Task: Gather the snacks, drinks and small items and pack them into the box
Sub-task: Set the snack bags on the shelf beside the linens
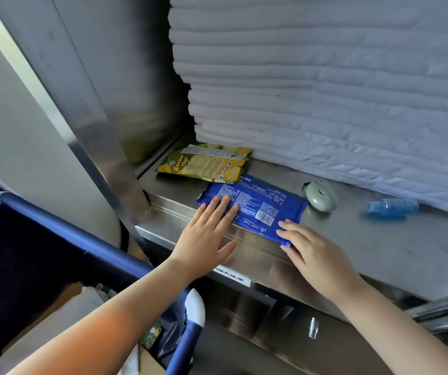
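Step in hand, as judged: lifting the blue packet (260,201) off the steel shelf (352,239) for transfer to the box. The packet looks flat, soft and slippery. Slide it toward the shelf's near edge until a thumb can pass beneath, then grip both ends and lift it level. Do not drag it sideways, or it may knock the pale round item (321,196) just beside its far right corner.

Left hand (208,231): palm down, fingers straight and close together, fingertips pressing on the packet's left end, thumb spread out over the shelf's front lip. It holds nothing.

Right hand (317,255): fingers lightly bent, lying on the packet's near right corner. Whether the thumb is under the edge in a pinch cannot be told.

Both forearms enter from the bottom of the frame.

Above and left of the packet lies a banana chips bag (206,165). A blue bottle (392,208) lies on its side at right, well apart. Folded white linen (325,90) is stacked behind. What appears to be the cardboard box (55,320) sits at lower left.
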Motion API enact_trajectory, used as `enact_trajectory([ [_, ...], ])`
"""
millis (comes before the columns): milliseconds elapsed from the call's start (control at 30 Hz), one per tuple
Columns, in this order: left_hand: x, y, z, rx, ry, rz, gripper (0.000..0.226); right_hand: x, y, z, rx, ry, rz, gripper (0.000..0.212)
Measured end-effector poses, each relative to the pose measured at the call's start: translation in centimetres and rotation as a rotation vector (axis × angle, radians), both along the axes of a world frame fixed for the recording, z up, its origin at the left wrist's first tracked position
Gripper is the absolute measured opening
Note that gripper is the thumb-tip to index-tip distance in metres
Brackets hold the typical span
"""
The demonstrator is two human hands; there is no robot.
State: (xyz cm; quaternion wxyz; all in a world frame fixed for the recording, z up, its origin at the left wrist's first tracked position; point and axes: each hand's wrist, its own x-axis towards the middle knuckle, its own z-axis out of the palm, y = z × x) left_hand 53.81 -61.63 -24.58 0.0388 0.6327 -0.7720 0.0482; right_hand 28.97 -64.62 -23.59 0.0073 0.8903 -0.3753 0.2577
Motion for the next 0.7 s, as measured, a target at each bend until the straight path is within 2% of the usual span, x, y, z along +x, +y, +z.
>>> enact_trajectory([
  [133,-0.1,0.2,0.2,0.022,0.013,0.006,0.073,-0.5,0.0,-0.5,-0.027,-0.084,0.010,0.016],
  [433,-2.8,0.9,0.2,-0.005,-0.024,-0.049,0.072,-2.0,1.4,-0.5,-0.057,-0.059,0.046,0.019],
  [600,-5.6,0.7,0.1,-0.028,-0.008,-0.136,0.067,-2.9,0.8,0.2,-0.053,-0.112,-0.072,0.017],
  [700,-6.5,0.8,0.1,-0.035,-0.055,-0.133,0.066,-2.8,0.4,0.3,-0.031,-0.085,-0.064,0.023],
])
